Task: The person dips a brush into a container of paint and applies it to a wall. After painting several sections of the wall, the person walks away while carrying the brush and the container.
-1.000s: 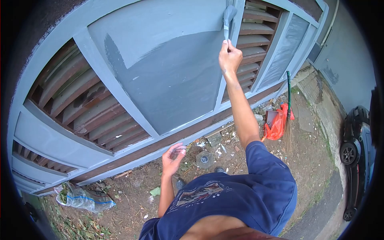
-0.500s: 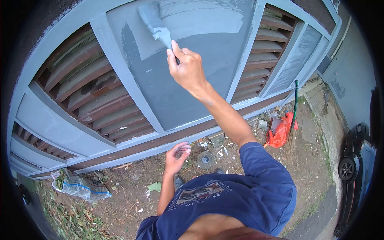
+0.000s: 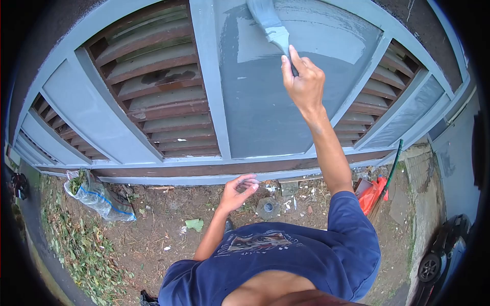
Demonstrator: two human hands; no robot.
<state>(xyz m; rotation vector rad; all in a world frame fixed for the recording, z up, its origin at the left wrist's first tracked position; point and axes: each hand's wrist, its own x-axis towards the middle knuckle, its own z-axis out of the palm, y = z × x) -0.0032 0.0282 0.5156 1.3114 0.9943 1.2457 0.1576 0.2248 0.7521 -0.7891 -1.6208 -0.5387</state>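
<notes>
My right hand (image 3: 304, 81) is wrapped round the handle of a paintbrush (image 3: 277, 34), whose bristles lie against the upper part of a grey wall panel (image 3: 270, 120). Blue-grey paint coats the bristles, and the tip runs to the top edge of the view. Around the brush, a lighter, glossy patch of paint (image 3: 326, 31) covers the panel's top, while the lower part looks darker. Lower down, my left hand (image 3: 238, 194) hangs in the air before the wall's base, fingers loosely bent and apart, holding nothing. Paint smudges show on its fingers.
Brown louvred vents (image 3: 163, 86) flank the panel. On the ground are a clear plastic sack (image 3: 102, 198) with leaves, a round grey block (image 3: 268, 208) and scattered debris. A red plastic bag (image 3: 371, 198) sits by a broom with a green handle (image 3: 392, 166). A dark car (image 3: 443, 255) stands right.
The view has turned, so the wall and both hands sit farther right in it. The brush stays on the panel's upper left area, still in my right hand.
</notes>
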